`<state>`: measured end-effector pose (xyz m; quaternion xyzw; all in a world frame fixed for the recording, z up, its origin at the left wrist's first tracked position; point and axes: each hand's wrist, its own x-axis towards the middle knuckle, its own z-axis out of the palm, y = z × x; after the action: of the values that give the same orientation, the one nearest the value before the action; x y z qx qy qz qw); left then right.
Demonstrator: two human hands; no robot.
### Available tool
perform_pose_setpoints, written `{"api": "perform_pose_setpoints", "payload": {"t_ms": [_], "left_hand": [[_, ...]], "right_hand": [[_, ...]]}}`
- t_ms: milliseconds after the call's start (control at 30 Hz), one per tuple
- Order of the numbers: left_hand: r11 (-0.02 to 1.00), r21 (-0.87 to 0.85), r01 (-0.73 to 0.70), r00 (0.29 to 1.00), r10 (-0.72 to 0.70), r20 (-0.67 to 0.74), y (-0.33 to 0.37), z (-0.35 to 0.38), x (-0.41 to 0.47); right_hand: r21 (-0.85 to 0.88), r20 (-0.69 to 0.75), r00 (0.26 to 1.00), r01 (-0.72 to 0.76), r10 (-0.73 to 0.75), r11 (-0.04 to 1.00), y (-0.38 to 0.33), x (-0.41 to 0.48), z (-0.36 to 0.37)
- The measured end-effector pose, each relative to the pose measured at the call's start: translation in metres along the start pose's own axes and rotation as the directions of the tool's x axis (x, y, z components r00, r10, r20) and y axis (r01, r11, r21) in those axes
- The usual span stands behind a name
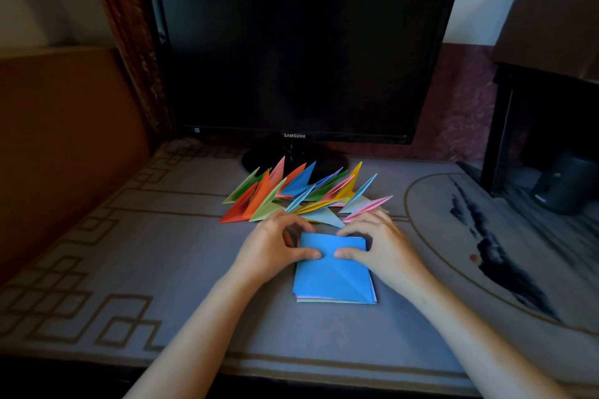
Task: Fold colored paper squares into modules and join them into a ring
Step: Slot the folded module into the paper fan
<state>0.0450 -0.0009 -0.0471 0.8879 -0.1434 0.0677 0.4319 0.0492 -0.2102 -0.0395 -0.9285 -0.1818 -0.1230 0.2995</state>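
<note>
A blue paper square [334, 272] tops a small stack of colored squares on the table. Its far part is folded toward me, and a diagonal crease runs across its near half. My left hand [275, 248] grips the fold's left end, thumb on top and fingers curled behind the edge. My right hand [376, 244] pinches the right end the same way, and the two thumb tips nearly meet at the middle. Behind my hands lie several folded pointed modules [301, 196] in red, orange, green, blue, yellow and pink.
A dark monitor [301, 48] stands on its round base just behind the modules. The grey patterned table cover [129, 269] spreads to both sides. A dark box and a black speaker [564, 185] sit at the right. A brown board rises at the left.
</note>
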Motion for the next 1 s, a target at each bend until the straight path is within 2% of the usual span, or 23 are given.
{"api": "perform_pose_setpoints", "payload": {"t_ms": [233,400,533,600,667,767,867,1000], "left_hand": [[0.999,-0.054,0.005,1.0,-0.006,-0.005,0.002,0.001,0.0],[1.0,-0.018,0.012,1.0,-0.012,-0.004,0.004,0.0,0.0],[1.0,-0.017,-0.004,0.999,0.003,-0.042,0.003,0.001,-0.001],[0.999,-0.051,-0.007,0.994,0.001,-0.109,0.005,0.001,-0.001],[0.976,-0.217,-0.02,0.985,-0.018,-0.174,0.01,-0.001,0.0],[0.891,-0.455,-0.011,0.985,-0.069,-0.158,0.016,-0.003,0.002],[0.855,-0.519,-0.016,0.986,-0.073,-0.151,0.017,-0.003,0.002],[0.84,-0.542,-0.015,0.987,-0.074,-0.142,0.017,-0.002,0.001]], "right_hand": [[0.248,-0.016,0.993,-0.113,0.121,0.962,-0.004,-0.001,0.003],[0.154,-0.028,0.998,-0.051,0.056,0.987,0.003,0.0,0.004],[0.05,-0.153,0.987,0.049,-0.041,0.998,0.005,-0.001,0.003],[0.146,-0.209,0.978,0.03,0.001,0.989,0.001,-0.002,-0.001],[0.292,-0.244,0.967,-0.001,0.076,0.957,-0.002,-0.004,-0.003],[0.395,-0.269,0.954,-0.016,0.132,0.919,-0.002,-0.005,-0.005],[0.597,-0.214,0.959,-0.025,0.189,0.802,-0.004,-0.005,-0.006],[0.718,-0.18,0.957,-0.031,0.228,0.695,-0.008,-0.005,-0.008]]}}
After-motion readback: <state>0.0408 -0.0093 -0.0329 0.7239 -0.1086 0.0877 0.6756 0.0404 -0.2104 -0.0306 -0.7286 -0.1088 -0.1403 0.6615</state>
